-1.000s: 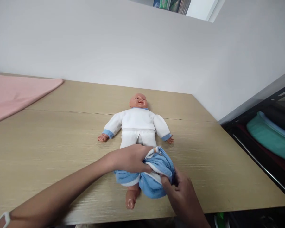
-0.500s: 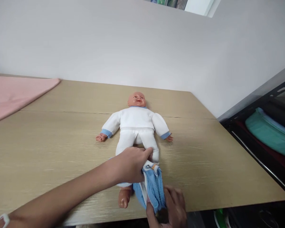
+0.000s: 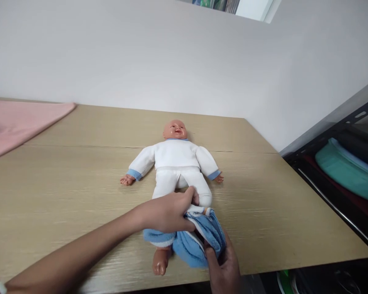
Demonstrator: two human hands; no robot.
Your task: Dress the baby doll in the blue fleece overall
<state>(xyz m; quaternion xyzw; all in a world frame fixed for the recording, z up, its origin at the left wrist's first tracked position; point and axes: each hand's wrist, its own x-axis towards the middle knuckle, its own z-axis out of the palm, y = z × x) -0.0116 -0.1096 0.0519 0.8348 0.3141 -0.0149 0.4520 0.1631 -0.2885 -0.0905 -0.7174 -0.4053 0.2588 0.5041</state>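
Observation:
A baby doll (image 3: 175,157) in a white top and white leggings lies on its back on the wooden table (image 3: 64,188), head away from me. A blue and white garment (image 3: 191,241) is bunched around its lower legs; one bare foot (image 3: 159,262) sticks out below. My left hand (image 3: 167,212) is closed on the upper edge of the blue garment at the doll's knees. My right hand (image 3: 222,267) grips the lower right part of the same garment near the table's front edge.
A pink cloth (image 3: 16,120) lies at the table's far left. A white wall stands behind the table. On the right is a dark metal rack (image 3: 334,163) holding a teal item (image 3: 349,167). The table's front edge is just below my hands.
The blue garment, pulled down towards the table edge half a second ago, is bunched up over the doll's lower legs again. My right hand has moved up with it.

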